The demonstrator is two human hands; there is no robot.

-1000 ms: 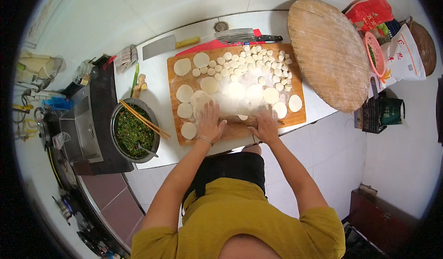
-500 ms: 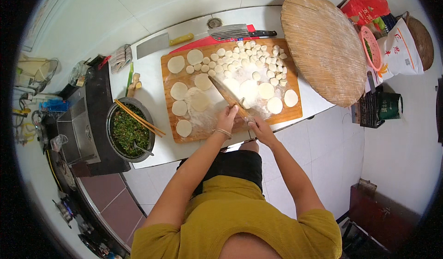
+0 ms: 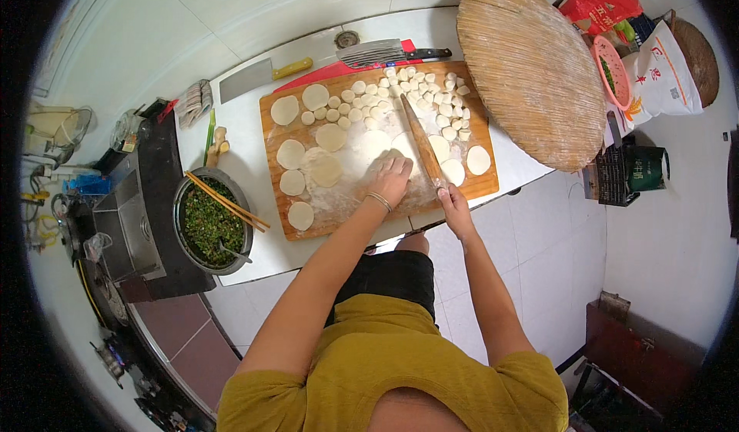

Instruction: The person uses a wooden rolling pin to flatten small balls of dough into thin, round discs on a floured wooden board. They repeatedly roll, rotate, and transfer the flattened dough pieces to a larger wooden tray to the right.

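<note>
A floured wooden board (image 3: pixel 469 190) lies on the white table. Several small dough pieces (image 3: pixel 431 93) are heaped at its far right, and several flat round wrappers (image 3: pixel 291 155) lie along its left side. My left hand (image 3: pixel 391 180) rests palm-down on the flour in the board's middle, next to a round wrapper (image 3: pixel 326 170). My right hand (image 3: pixel 454 203) grips the near end of a thin wooden rolling pin (image 3: pixel 419 143), which slants away over the board toward the dough pieces.
A metal bowl of chopped green filling (image 3: pixel 209 224) with chopsticks across it stands left of the board. Two cleavers (image 3: pixel 254 78) (image 3: pixel 385 51) lie behind the board. A large round woven tray (image 3: pixel 531 70) sits at the right, with a flour sack (image 3: pixel 662 70) beyond.
Both hands were flat on the board's near edge; then the right hand picked up the rolling pin. Now the pin slants further right and the left hand rests on the floured middle.
</note>
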